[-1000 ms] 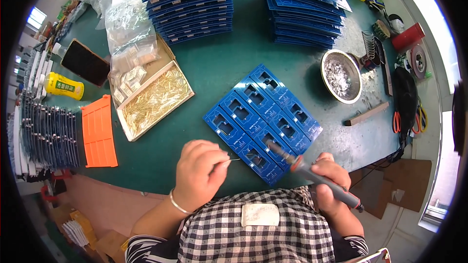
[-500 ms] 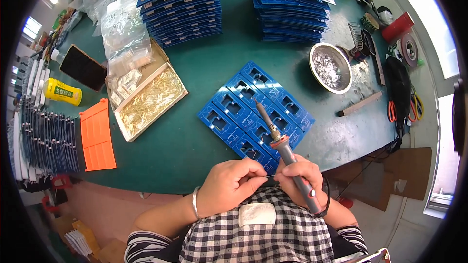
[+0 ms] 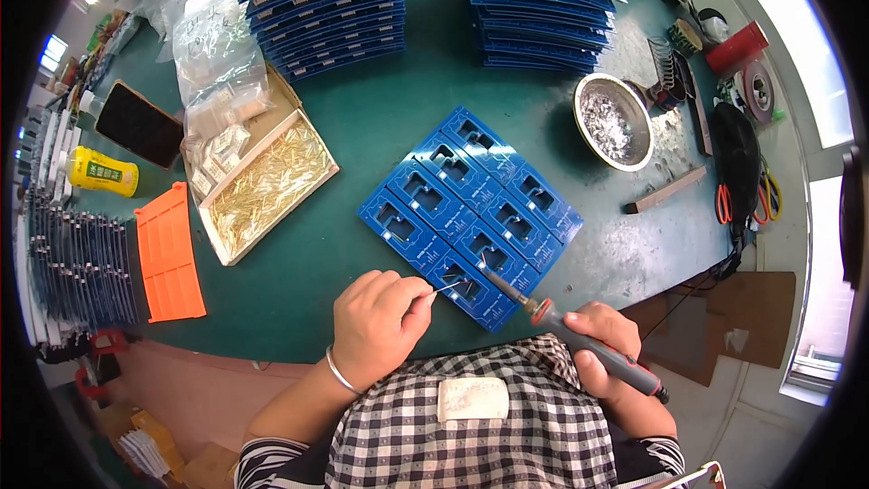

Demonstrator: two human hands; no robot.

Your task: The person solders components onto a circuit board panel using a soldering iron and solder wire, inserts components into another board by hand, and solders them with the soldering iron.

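A blue circuit board panel with several square cutouts lies turned at an angle on the green table. My right hand grips a grey and red soldering iron, its tip pointing up and left over the panel's near cutouts. Whether the tip touches the board I cannot tell. Closed in a pinch, my left hand holds a thin silvery wire that reaches to the nearest left cutout. Small pale wires or pins show in some cutouts.
Stacks of blue boards stand at the back. A box of thin golden pins and an orange plastic rack are left. At right are a metal bowl of solder scraps, a bar and orange-handled scissors.
My left hand has moved left and up to the board with the wire. My right hand has moved right, tilting the soldering iron lower, its tip now down at the near cutouts.
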